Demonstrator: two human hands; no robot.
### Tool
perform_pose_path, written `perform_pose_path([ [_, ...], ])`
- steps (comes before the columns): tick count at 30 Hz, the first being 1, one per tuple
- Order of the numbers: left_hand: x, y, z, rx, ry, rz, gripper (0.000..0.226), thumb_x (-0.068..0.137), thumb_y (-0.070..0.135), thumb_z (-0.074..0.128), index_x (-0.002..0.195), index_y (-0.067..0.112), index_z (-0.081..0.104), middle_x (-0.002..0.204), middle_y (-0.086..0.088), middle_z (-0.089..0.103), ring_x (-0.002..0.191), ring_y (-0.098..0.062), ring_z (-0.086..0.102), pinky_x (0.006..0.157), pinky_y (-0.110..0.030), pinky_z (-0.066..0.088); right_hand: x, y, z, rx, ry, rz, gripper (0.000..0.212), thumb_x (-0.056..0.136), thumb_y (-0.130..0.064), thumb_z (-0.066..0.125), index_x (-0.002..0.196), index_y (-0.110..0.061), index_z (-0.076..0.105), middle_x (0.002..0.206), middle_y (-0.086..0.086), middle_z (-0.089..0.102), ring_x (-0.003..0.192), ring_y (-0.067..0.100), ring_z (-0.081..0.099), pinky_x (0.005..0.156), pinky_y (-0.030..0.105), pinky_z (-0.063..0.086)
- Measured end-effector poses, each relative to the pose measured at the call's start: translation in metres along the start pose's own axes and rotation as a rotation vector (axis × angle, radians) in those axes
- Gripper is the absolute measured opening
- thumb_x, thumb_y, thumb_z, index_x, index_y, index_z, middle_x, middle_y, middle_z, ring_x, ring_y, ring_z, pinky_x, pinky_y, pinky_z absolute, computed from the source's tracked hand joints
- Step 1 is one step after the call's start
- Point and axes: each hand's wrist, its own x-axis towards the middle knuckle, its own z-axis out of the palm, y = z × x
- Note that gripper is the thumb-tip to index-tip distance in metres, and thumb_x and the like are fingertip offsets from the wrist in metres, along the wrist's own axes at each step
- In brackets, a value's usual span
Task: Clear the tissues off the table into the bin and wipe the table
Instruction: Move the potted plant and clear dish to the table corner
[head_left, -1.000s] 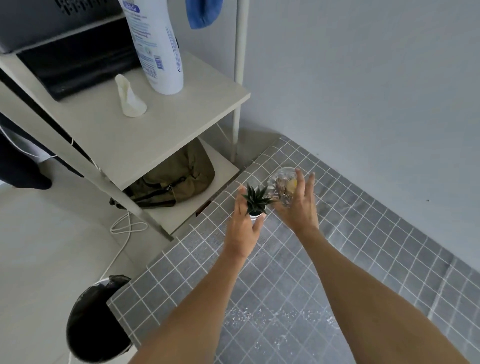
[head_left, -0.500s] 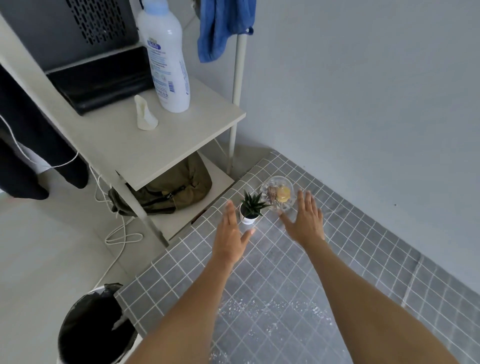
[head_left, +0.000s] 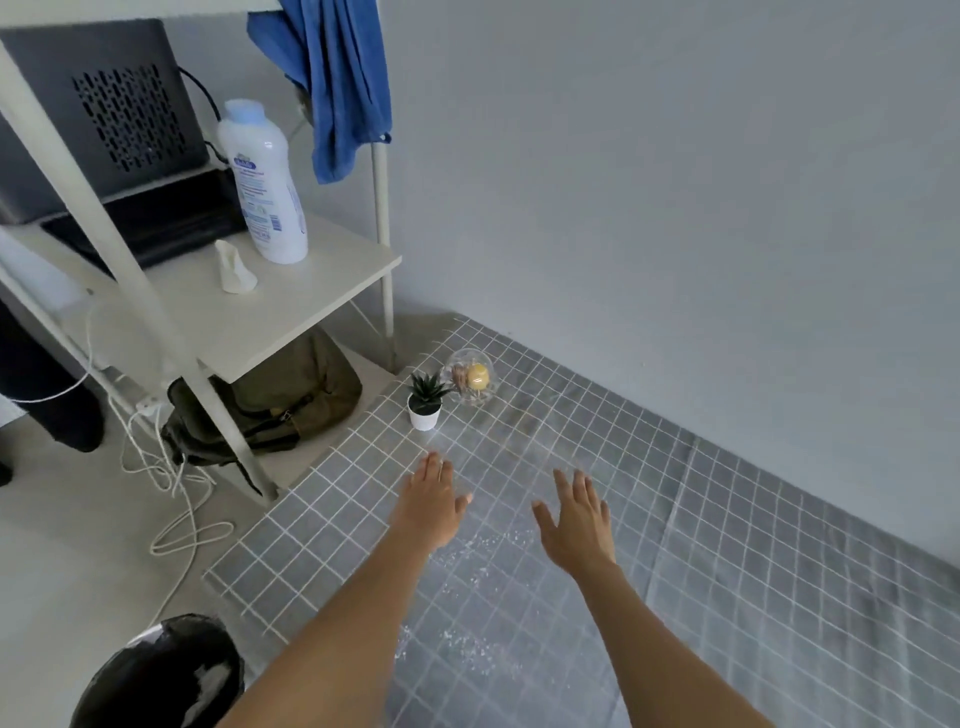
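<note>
The grey tiled table (head_left: 753, 597) fills the lower right, with wet droplets glinting on its middle. My left hand (head_left: 428, 506) and my right hand (head_left: 576, 519) hover over it with fingers straight, holding nothing. At the table's far corner stand a small potted succulent (head_left: 426, 400) and a clear glass globe (head_left: 470, 376) with a yellow ball inside, both well beyond my fingertips. A black-lined bin (head_left: 161, 675) sits on the floor at the lower left. I see no tissue on the table. A blue cloth (head_left: 337, 78) hangs from the shelf rack.
A white shelf rack (head_left: 291, 312) stands left of the table, carrying a white bottle (head_left: 265, 187), a small white figure (head_left: 234, 270) and dark electronics. An olive bag (head_left: 280, 395) lies under it; white cables (head_left: 171, 499) trail on the floor. A grey wall runs behind the table.
Both hands let go of the succulent pot and glass globe, which now stand at the far corner, and drew back toward me with fingers straightened. The camera tilted up, showing more of the shelf.
</note>
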Motion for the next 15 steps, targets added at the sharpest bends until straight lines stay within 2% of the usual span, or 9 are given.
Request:
perform_pose_path([
  [4,-0.036,0.03,0.002,0.162,0.005,0.089,0.065,0.103,0.043,0.025,0.153,0.006,0.006,0.161,-0.015,-0.002,0.149,-0.029,-0.001,0.12,-0.046,0.013,-0.057,0.029,0.0,0.01,0.01,0.08,0.066,0.1,-0.054,0.025,0.154,-0.023,0.004,0.162,0.007,-0.006,0.148,0.024,-0.006,0.118,0.044,-0.001],
  [15,-0.129,0.104,0.032,0.163,-0.029,0.241,0.065,0.103,0.041,0.025,0.153,0.006,0.001,0.161,-0.013,-0.008,0.149,-0.027,-0.005,0.121,-0.045,0.006,-0.185,0.082,0.002,0.051,0.06,0.196,0.062,0.102,-0.048,0.025,0.154,-0.021,0.006,0.162,0.008,-0.003,0.149,0.025,-0.005,0.12,0.044,0.001],
])
